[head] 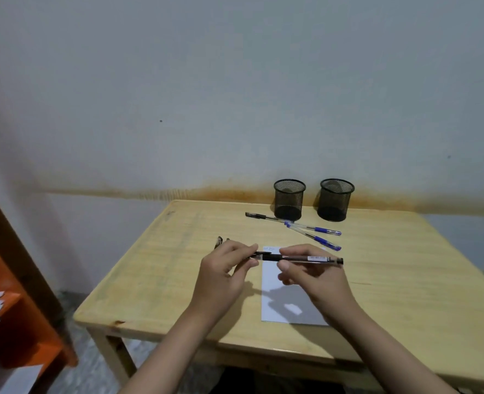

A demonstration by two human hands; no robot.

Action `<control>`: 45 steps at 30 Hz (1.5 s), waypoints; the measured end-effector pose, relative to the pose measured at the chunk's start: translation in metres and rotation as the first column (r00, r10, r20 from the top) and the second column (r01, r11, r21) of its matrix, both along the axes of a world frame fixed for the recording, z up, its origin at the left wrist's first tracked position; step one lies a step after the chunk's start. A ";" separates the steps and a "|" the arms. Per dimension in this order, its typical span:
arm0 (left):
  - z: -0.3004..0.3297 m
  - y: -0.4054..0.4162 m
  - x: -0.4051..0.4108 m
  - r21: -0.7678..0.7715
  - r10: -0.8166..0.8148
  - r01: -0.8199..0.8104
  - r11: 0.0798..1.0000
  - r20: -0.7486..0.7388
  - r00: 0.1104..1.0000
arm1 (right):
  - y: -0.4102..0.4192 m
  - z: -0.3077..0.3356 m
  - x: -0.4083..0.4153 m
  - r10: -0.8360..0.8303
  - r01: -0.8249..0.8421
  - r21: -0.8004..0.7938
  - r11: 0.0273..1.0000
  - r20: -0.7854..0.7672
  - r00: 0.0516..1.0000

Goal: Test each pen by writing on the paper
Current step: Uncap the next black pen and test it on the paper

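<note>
A black pen (pixel 311 259) is held level above the white paper (pixel 280 305) on the wooden table (pixel 155 268). My right hand (pixel 306 277) pinches the pen's barrel. My left hand (pixel 223 274) pinches the pen's black cap end at the left. Faint writing shows at the paper's top edge. Two blue pens (pixel 317 229) (pixel 320 240) and one black pen (pixel 260 216) lie on the table behind the paper. More dark pen ends (pixel 219 242) stick out behind my left hand.
Two black mesh pen cups (pixel 289 199) (pixel 336 199) stand at the back of the table against the wall. An orange shelf (pixel 13 331) with papers is at the left, beside the table.
</note>
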State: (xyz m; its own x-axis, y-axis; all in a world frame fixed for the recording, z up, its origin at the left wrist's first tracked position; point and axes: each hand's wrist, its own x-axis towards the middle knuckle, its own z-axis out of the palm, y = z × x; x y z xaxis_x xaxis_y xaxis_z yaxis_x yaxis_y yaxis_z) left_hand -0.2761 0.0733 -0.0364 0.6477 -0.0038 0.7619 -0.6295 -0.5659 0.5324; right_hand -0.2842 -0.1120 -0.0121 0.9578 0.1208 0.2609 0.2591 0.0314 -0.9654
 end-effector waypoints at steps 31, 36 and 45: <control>-0.058 0.135 0.026 0.281 0.443 -0.346 0.895 -0.483 0.755 | 0.035 -0.025 0.004 -0.195 0.200 -0.008 0.980 0.166 0.967; -0.055 0.131 0.027 0.235 0.426 -0.357 0.904 -0.557 0.713 | 0.024 -0.030 0.014 -0.231 0.239 -0.035 0.970 0.147 0.962; -0.039 0.003 0.022 0.177 0.096 -0.011 0.984 -0.478 0.873 | -0.003 -0.033 0.045 -0.355 0.355 0.013 0.935 -0.003 0.935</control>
